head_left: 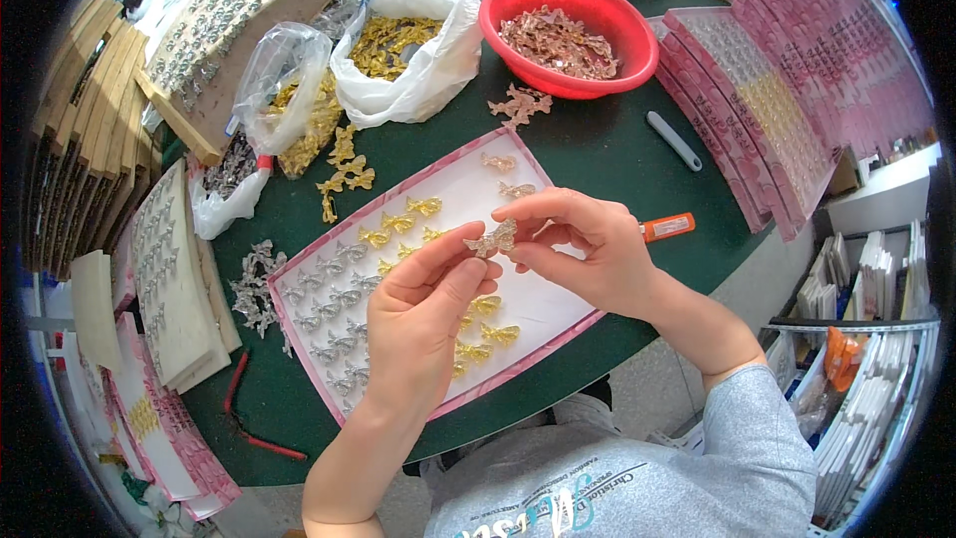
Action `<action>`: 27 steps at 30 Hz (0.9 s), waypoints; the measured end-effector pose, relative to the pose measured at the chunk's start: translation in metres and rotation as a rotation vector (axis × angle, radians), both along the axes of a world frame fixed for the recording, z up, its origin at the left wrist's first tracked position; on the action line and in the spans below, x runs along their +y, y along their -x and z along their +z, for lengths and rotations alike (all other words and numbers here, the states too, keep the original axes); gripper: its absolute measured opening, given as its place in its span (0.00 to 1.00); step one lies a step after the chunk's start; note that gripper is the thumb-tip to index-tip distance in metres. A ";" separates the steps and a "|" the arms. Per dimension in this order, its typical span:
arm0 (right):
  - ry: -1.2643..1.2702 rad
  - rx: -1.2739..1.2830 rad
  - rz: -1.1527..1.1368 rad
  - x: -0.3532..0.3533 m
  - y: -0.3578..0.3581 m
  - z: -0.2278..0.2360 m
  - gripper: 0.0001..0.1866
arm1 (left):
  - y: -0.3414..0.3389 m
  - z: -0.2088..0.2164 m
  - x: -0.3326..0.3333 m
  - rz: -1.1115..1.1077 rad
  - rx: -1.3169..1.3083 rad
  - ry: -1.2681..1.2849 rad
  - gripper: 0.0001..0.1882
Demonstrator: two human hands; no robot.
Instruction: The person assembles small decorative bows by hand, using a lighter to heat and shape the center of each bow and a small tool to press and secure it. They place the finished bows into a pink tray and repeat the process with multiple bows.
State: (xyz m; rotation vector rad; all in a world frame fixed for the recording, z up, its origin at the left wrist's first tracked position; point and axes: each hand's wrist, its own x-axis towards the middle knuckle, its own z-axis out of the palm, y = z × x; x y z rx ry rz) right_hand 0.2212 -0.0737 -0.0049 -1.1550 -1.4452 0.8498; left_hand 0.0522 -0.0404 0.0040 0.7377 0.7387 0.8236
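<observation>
Between my two hands is a small bow-shaped ornament [493, 238], pale rose-gold in colour. The thumb and fingers of my left hand [423, 304] pinch its left side. My right hand [588, 247] pinches its right side. Below them lies a white card with a pink border [543, 284], tilted on the table. Rows of silver bows [346, 296] fill its left part, and gold bows [398, 223] run down its middle, partly hidden by my left hand. Two rose-gold bows, one of them a pinkish bow [499, 162], sit near its far right corner.
Beyond the card stand a red bowl [642, 58] of rose-gold bows and a white bag [453, 40] of gold ones. Loose silver bows [258, 284] lie at the left. A grey-handled tool [674, 140] and an orange tool [667, 227] lie right. Pink cards [702, 130] are stacked far right.
</observation>
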 end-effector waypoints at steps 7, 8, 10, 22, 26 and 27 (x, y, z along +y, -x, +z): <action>0.008 0.021 0.008 0.000 0.001 0.000 0.15 | 0.001 0.000 0.000 -0.013 0.021 -0.018 0.14; 0.009 0.019 0.010 0.000 0.001 0.000 0.15 | 0.001 0.000 0.001 -0.014 0.017 -0.023 0.14; 0.009 0.016 0.014 0.000 0.000 0.000 0.15 | 0.001 0.000 0.001 -0.020 0.020 -0.030 0.15; 0.013 0.018 0.012 0.000 0.000 -0.001 0.14 | 0.001 -0.001 0.000 -0.027 0.033 -0.032 0.15; 0.019 0.015 0.012 -0.001 0.000 0.000 0.14 | 0.000 -0.001 0.000 -0.026 0.034 -0.030 0.15; 0.017 0.013 0.010 -0.001 0.000 0.000 0.14 | 0.000 -0.001 0.000 -0.025 0.035 -0.028 0.15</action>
